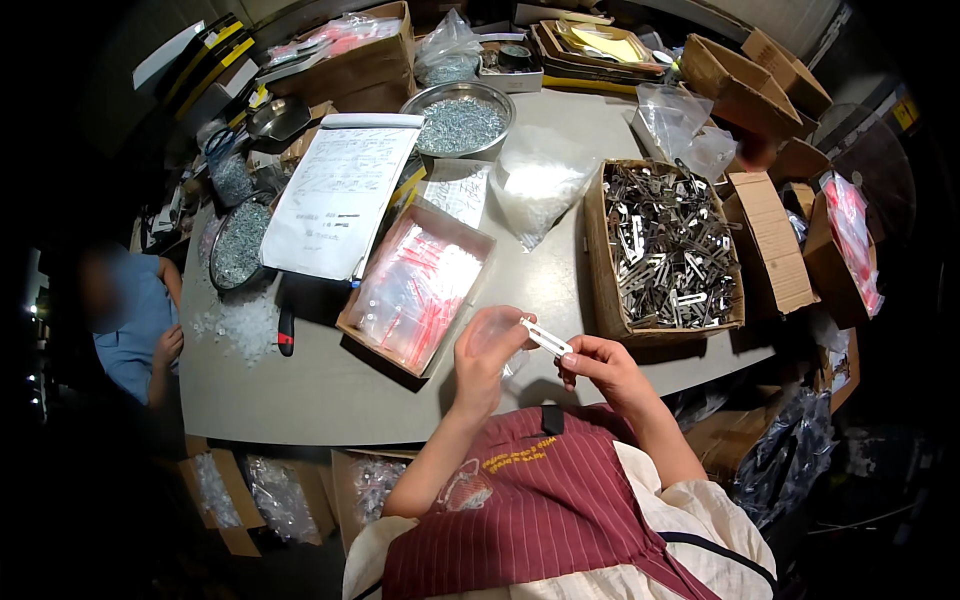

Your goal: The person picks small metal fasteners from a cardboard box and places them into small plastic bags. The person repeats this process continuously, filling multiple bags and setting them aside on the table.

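Observation:
Near the table's front edge, my left hand (487, 362) and my right hand (607, 370) hold a slim, pale slotted metal bracket (546, 338) between them. The left fingers pinch its far end, while the right thumb and fingers grip the near one. Some clear plastic, apparently a small bag, shows by my left fingers, partly hidden. To the right of the hands stands a cardboard box of slotted metal brackets (668, 260), dark and silver. On the left is a shallow box (349, 330) of clear zip bags with red strips (415, 295).
Behind the hands sits a plastic bag of small white pieces (540, 180). Metal bowls of screws (463, 122) and a paper pad (340, 195) lie farther back. Loose clear pieces (250, 328) and a red-black tool handle (286, 335) are left. Another person (135, 320) is at far left.

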`<action>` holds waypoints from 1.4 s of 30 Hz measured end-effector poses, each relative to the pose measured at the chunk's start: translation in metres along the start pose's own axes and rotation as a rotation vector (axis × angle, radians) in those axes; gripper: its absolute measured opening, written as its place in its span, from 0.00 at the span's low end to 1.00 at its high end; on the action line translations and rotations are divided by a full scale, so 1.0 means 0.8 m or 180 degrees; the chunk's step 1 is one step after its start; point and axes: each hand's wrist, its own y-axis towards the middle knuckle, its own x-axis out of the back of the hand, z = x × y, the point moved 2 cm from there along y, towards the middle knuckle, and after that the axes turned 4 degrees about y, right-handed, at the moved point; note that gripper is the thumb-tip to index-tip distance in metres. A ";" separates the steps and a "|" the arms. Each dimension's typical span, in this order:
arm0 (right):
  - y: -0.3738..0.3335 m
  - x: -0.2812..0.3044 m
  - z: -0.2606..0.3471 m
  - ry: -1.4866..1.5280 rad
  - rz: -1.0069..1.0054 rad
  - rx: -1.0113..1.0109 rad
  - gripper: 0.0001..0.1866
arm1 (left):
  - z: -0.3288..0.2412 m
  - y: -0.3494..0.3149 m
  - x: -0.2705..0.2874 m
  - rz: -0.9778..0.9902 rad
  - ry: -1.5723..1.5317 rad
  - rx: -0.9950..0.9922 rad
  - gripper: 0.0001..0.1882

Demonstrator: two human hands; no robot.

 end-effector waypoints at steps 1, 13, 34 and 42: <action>0.000 -0.002 0.000 0.0238 0.0022 -0.0227 0.08 | -0.002 -0.002 -0.002 -0.0027 0.0009 -0.0074 0.10; -0.011 0.016 0.023 -0.0349 0.0016 -0.0602 0.08 | -0.009 -0.004 -0.005 0.0361 0.0280 0.0077 0.10; -0.007 0.008 0.019 -0.0404 0.0052 -0.0371 0.07 | -0.004 -0.008 -0.007 0.0653 0.0109 0.0176 0.08; -0.015 0.012 0.038 -0.0781 -0.0050 0.0020 0.06 | 0.005 -0.006 0.001 0.0537 0.1257 -0.0194 0.07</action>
